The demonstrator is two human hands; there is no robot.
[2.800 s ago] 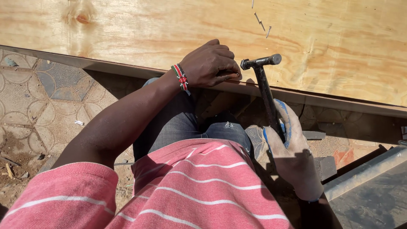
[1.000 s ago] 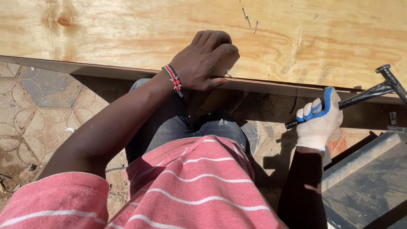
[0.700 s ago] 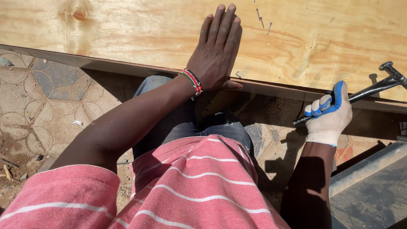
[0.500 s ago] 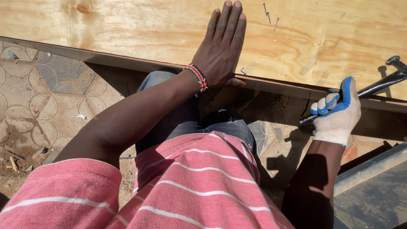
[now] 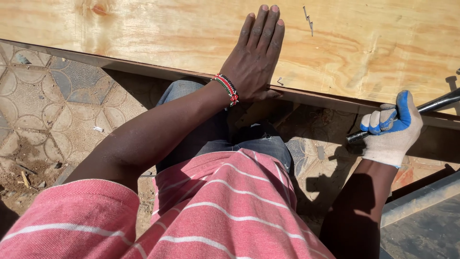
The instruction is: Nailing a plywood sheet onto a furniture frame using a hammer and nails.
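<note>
My left hand [image 5: 256, 57] lies flat, fingers stretched out, on a pale plywood sheet [image 5: 143, 33], with a beaded bracelet [image 5: 226, 88] on the wrist. A small nail [image 5: 279, 81] sticks in the board just right of my thumb, near the edge. My right hand [image 5: 390, 128], in a white and blue work glove, grips the black handle of a hammer [image 5: 431, 104] held out to the right; the head is out of the picture. Two loose nails [image 5: 308, 19] lie on the board farther up.
A dark metal frame edge [image 5: 143, 69] runs under the plywood's near side. Below it is patterned paving [image 5: 43, 110] with dirt and debris. A grey metal sheet [image 5: 426, 225] sits at the lower right. My pink striped shirt and jeans fill the bottom.
My left hand opened from pinching at the board's edge and now lies flat on the plywood. My right hand swung the hammer away from the edge, out to the right.
</note>
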